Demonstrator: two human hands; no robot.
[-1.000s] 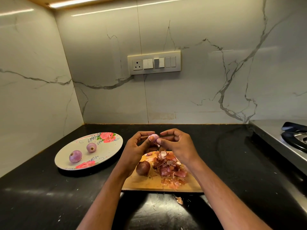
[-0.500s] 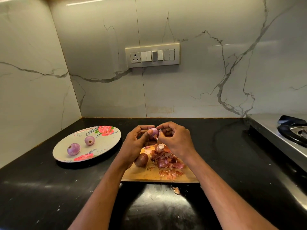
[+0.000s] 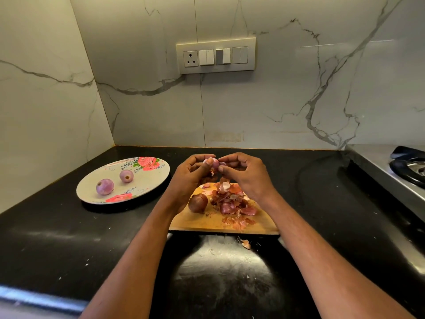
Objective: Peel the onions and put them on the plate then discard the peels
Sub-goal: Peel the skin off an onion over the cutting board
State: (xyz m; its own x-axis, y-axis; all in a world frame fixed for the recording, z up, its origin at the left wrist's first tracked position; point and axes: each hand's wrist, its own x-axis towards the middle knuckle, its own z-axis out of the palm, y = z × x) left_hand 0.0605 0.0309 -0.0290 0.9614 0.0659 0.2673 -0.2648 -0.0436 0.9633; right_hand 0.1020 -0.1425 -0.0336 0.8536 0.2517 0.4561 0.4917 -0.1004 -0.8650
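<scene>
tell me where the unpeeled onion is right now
In the head view, the dark brown unpeeled onion sits on the left part of the wooden cutting board, just left of the pile of reddish peels, beside the left forearm.

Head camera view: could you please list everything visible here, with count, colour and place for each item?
Peeled onions: two, pale purple, apart on the plate.
Plate: one, grey with pink roses, counter left.
Held onion: one, pale purple, between both hands above the board.
Unpeeled onion: one, dark reddish brown, board's left part.
Peels: a pile, pink and red, on the board; one scrap on the counter before it.
Cutting board: one, wooden, counter middle.
Counter: black, speckled.
Switch panel: one, cream, back wall.
Stove: steel, black burner, right edge.
Left hand: holds the onion.
Right hand: pinches at it.
</scene>
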